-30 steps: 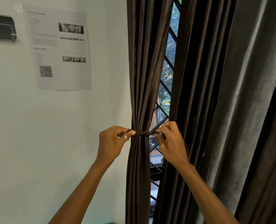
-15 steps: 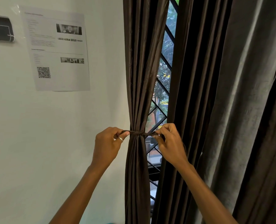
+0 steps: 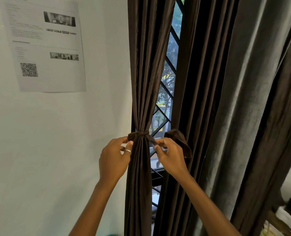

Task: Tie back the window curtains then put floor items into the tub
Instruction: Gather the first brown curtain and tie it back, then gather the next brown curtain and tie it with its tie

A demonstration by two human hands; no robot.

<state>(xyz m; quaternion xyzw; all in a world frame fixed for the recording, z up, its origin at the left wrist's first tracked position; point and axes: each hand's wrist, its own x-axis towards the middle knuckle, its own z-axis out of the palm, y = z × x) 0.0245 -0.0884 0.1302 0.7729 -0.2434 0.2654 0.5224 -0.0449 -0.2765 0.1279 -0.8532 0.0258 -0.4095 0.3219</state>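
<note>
A dark brown curtain panel (image 3: 146, 65) hangs at the window's left side, gathered tight at waist height by a brown tie band (image 3: 139, 134) wrapped around it. My left hand (image 3: 114, 159), with a ring on one finger, pinches the band's left end beside the curtain. My right hand (image 3: 171, 157) pinches the band's right end, whose loose tail (image 3: 180, 140) loops over the back of the hand. A second dark curtain (image 3: 197, 99) hangs just right of the gap.
A white wall (image 3: 56, 150) with a printed sheet (image 3: 44, 46) bearing a QR code lies to the left. A black diagonal window grille (image 3: 168, 62) shows in the gap. A grey drape (image 3: 243, 116) hangs at the right, with blurred items (image 3: 288, 217) at the lower right.
The band was pulled taut and straight between both hands; now it is slack at the ends, with the right tail looped up behind my right hand. The view has tilted down slightly.
</note>
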